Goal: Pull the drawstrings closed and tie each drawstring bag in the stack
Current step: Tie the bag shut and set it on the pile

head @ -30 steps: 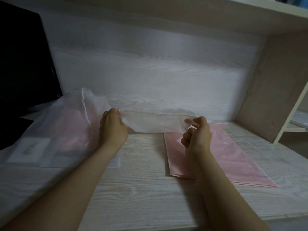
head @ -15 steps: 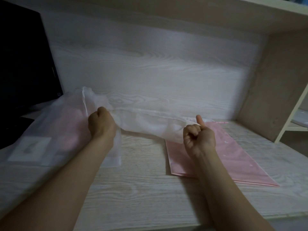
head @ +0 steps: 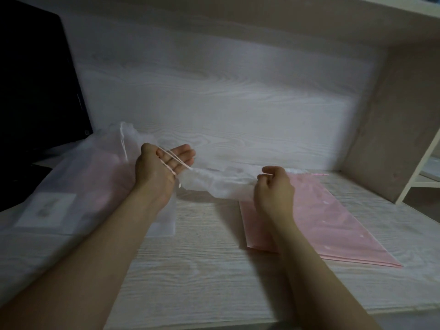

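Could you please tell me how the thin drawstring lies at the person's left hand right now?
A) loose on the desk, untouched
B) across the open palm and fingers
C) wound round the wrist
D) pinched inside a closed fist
B: strands of the drawstring cross the open, palm-up left hand and lead to the gathered white bag, whose other end the right hand grips.

The drawstring bag (head: pixel 221 184) at centre is sheer, crinkled white cloth threaded with a thin pale cord (head: pixel 175 160), the wrapper (head: pixel 71 186) at left looks like frosted translucent film, the flat pink bags (head: pixel 333 222) at right are smooth and faintly glossy, and the desk (head: pixel 202 270) is matt pale wood-grain.
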`<state>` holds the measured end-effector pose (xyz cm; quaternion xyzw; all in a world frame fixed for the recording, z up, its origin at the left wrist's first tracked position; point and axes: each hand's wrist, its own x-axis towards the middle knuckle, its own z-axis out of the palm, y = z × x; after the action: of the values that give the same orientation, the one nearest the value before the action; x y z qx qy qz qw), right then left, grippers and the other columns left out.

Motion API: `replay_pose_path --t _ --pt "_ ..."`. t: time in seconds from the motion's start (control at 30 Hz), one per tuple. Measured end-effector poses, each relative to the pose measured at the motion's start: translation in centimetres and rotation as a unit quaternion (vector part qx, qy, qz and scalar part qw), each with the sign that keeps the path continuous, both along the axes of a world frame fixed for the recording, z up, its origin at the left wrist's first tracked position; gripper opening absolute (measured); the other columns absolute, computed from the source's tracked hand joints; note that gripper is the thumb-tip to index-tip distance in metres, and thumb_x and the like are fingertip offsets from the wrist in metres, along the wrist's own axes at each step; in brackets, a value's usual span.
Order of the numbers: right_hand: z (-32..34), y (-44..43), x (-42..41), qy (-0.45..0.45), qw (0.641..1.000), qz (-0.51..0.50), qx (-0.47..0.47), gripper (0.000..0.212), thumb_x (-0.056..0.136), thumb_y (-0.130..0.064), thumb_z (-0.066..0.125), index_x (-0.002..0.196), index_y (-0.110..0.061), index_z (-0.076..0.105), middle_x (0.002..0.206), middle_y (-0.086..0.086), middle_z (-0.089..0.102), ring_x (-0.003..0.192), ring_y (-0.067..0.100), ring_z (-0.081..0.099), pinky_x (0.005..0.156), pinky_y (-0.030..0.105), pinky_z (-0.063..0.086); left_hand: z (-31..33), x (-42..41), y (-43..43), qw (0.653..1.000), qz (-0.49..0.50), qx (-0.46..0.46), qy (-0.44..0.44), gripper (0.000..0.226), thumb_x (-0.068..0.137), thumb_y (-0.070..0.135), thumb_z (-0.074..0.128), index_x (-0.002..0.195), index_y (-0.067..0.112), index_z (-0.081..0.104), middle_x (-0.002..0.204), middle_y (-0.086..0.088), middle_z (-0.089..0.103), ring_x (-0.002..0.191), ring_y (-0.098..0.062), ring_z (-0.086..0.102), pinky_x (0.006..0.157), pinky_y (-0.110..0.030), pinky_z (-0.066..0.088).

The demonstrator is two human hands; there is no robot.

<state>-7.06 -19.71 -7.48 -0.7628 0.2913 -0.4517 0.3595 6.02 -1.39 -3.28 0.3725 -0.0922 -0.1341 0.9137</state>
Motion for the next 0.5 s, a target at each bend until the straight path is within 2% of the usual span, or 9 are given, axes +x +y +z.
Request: replay_pose_path --t 0.03,0.07,0.1,0.17,0.27,0.33,0.4,0.5 --pt "-0.3 0.2 0.1 0.038 0.997 0.011 -0.063 0.034 0.095 -0.005 0.047 0.125 -0.011 0.061 0.101 0.01 0.073 0.101 0.031 0.064 0.075 0.028 0.037 0.1 -0.1 0.0 1.0 0.007 0.005 -0.005 0.03 0.095 0.013 0.033 0.065 0.018 0.037 0.074 -0.017 0.074 0.06 -0.029 0.072 0.071 -0.039 0.063" --pt "-0.6 0.3 0.2 0.07 0.991 0.018 -0.116 0.035 0.094 -0.003 0.046 0.126 -0.01 0.059 0.103 0.014 0.072 0.101 0.035 0.063 0.074 0.031 0.037 0.2 -0.2 0.0 1.0 0.014 0.015 -0.014 0.031 0.094 0.013 0.034 0.064 0.018 0.036 0.061 -0.011 0.064 0.047 -0.023 0.058 0.064 -0.036 0.061" --pt "-0.8 0.2 0.3 0.1 0.982 0.021 -0.159 0.034 0.094 -0.002 0.045 0.124 -0.01 0.059 0.104 0.017 0.071 0.101 0.038 0.063 0.074 0.035 0.04 0.2 -0.1 0.1 0.999 0.018 0.034 -0.027 0.031 0.092 0.012 0.034 0.062 0.019 0.035 0.052 -0.006 0.05 0.042 -0.019 0.041 0.056 -0.031 0.055" --pt "-1.1 0.0 0.3 0.164 0.962 0.019 -0.218 0.028 0.093 -0.003 0.044 0.116 -0.008 0.059 0.1 0.019 0.07 0.097 0.043 0.061 0.075 0.043 0.045 0.0 0.0 0.1 0.995 0.02 0.082 -0.052 0.03 0.089 0.013 0.034 0.061 0.022 0.034 0.051 0.001 0.03 0.044 -0.015 0.022 0.048 -0.027 0.037" --pt "-1.0 -0.5 0.3 0.21 0.932 -0.02 -0.295 0.018 0.093 -0.01 0.044 0.104 -0.007 0.059 0.085 0.018 0.068 0.085 0.044 0.059 0.068 0.044 0.035 -0.1 0.1 0.0 0.989 0.053 0.125 -0.066 0.027 0.085 0.011 0.033 0.062 0.024 0.032 0.052 0.004 0.023 0.047 -0.014 0.016 0.047 -0.027 0.023" --pt "-0.9 -0.5 0.2 0.163 0.927 -0.039 -0.336 0.025 0.088 -0.015 0.041 0.102 -0.006 0.06 0.073 0.016 0.064 0.08 0.042 0.055 0.066 0.042 0.031 -0.1 0.3 -0.1 0.985 0.088 0.137 -0.064 0.027 0.085 0.01 0.033 0.062 0.024 0.03 0.051 0.006 0.022 0.046 -0.014 0.016 0.044 -0.025 0.022" --pt "-0.4 -0.5 0.2 0.085 0.934 -0.049 -0.344 0.035 0.087 -0.015 0.038 0.112 -0.005 0.059 0.066 0.011 0.06 0.076 0.038 0.052 0.064 0.042 0.033 0.0 0.4 0.2 0.981 0.12 0.143 -0.052 0.028 0.088 0.012 0.032 0.063 0.024 0.029 0.049 0.006 0.023 0.044 -0.014 0.017 0.042 -0.022 0.023" --pt "0.0 -0.8 0.2 0.032 0.959 -0.059 -0.277 0.032 0.103 -0.021 0.033 0.123 -0.009 0.054 0.081 0.015 0.066 0.081 0.042 0.054 0.069 0.047 0.04 0.3 0.6 0.7 0.974 0.175 0.14 -0.015 0.03 0.097 0.018 0.03 0.068 0.022 0.03 0.05 0.006 0.027 0.044 -0.014 0.022 0.039 -0.017 0.025"
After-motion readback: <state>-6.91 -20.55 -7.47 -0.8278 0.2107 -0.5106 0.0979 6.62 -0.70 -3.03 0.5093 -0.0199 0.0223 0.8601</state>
